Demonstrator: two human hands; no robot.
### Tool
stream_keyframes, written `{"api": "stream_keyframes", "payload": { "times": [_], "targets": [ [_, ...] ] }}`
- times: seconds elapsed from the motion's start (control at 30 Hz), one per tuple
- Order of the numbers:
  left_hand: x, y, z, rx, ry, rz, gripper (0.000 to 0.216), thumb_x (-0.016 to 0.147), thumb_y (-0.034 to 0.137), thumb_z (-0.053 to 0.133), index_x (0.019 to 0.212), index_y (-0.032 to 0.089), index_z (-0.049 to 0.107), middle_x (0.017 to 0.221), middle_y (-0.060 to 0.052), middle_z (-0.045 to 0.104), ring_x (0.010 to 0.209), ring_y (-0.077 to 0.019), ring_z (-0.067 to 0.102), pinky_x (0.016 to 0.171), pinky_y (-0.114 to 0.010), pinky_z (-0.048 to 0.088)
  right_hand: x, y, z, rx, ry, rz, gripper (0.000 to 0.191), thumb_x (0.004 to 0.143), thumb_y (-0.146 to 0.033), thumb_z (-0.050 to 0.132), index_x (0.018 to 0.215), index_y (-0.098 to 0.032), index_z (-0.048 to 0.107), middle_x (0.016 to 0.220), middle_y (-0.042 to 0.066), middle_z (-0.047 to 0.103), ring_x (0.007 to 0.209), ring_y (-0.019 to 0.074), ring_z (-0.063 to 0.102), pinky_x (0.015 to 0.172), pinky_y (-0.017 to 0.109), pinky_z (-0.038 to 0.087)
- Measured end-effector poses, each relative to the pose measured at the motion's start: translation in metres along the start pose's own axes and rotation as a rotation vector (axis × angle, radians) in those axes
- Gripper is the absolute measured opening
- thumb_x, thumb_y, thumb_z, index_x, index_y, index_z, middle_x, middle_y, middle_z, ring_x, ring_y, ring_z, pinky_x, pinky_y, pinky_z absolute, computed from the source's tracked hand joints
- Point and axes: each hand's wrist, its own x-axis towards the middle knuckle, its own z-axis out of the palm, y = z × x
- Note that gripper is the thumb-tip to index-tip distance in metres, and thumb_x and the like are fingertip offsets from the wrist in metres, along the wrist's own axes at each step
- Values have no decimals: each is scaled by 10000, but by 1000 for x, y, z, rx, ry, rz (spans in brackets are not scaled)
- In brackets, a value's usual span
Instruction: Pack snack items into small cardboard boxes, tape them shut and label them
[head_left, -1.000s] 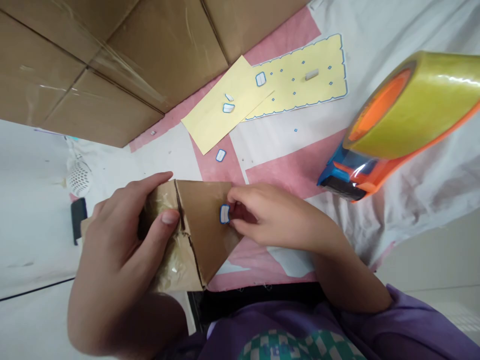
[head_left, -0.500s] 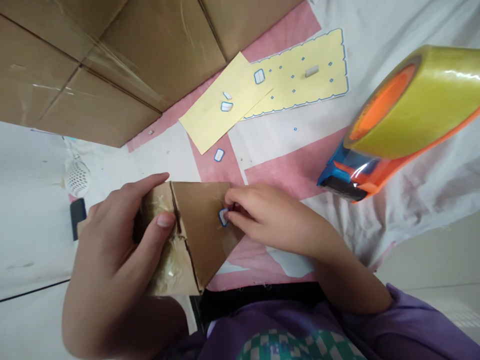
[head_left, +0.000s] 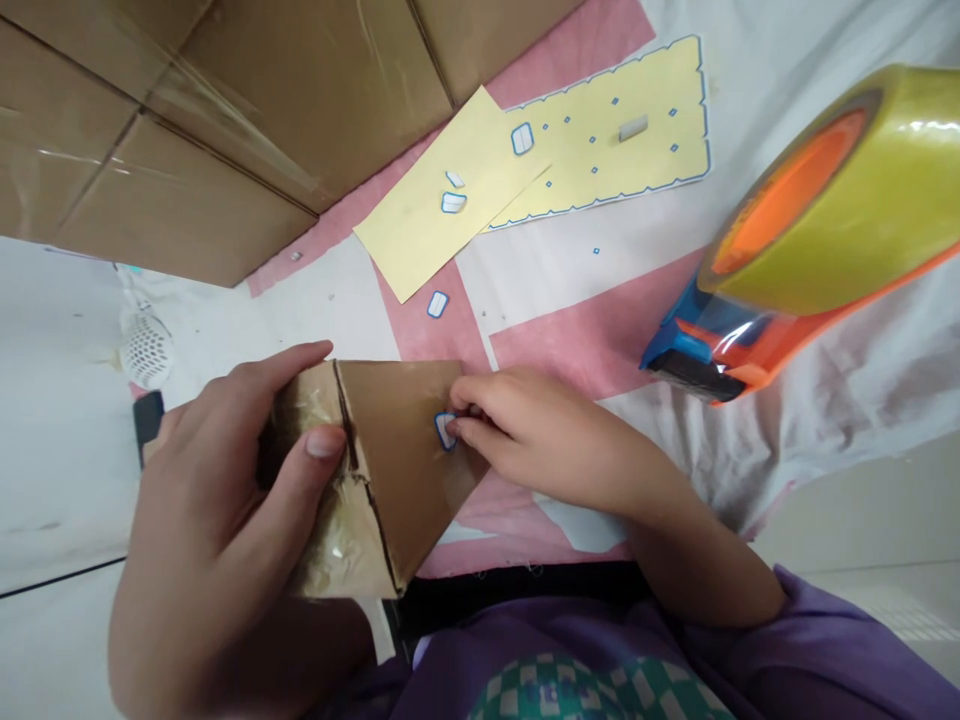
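Note:
My left hand (head_left: 225, 520) grips a small brown cardboard piece (head_left: 397, 460) covered partly with clear tape, thumb across its taped seam. My right hand (head_left: 532, 440) has its fingers pinched together on a small white sticker with a blue border (head_left: 444, 430), pressing it against the right part of the cardboard piece. Beyond them lie two yellow sticker sheets (head_left: 600, 140), one overlapping the other, with a few blue-edged stickers left on them. A loose sticker (head_left: 437, 303) lies on the pink-and-white cloth.
A tape dispenser (head_left: 810, 230) with a yellowish roll and orange and blue body sits at the right. Large taped cardboard boxes (head_left: 225, 110) fill the upper left. A white perforated object (head_left: 146, 350) and a black object (head_left: 146, 425) lie at the left.
My right fingers have closed down over the sticker, pressing it onto the cardboard. The view has shifted slightly; my left hand keeps its grip.

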Motion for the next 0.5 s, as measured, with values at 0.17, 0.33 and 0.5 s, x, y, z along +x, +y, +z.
{"api": "stream_keyframes", "payload": {
  "times": [0.17, 0.33, 0.5],
  "targets": [
    [0, -2, 1, 20, 3, 13, 472, 995, 532, 412, 1391, 326, 562, 1181, -54, 668, 1088, -323, 613, 986, -503, 399, 1, 2, 2, 31, 82, 50, 178, 965, -285, 607, 820, -184, 586, 818, 15, 650, 703, 131, 522, 617, 282, 281],
    [0, -2, 0, 7, 3, 21, 448, 1004, 519, 417, 1378, 326, 571, 1126, -54, 669, 1049, -308, 615, 986, -492, 400, 2, 1, 4, 158, 115, 38, 150, 926, -214, 623, 778, -187, 628, 763, -4, 662, 703, 131, 546, 622, 273, 303],
    [-1, -2, -1, 29, 7, 11, 442, 1001, 518, 414, 1378, 345, 566, 1142, -49, 668, 1075, -315, 611, 999, -500, 404, -1, 0, 1, 173, 59, -38, 125, 898, -112, 583, 859, -190, 672, 820, -7, 691, 733, 128, 557, 638, 270, 307]
  ]
}}
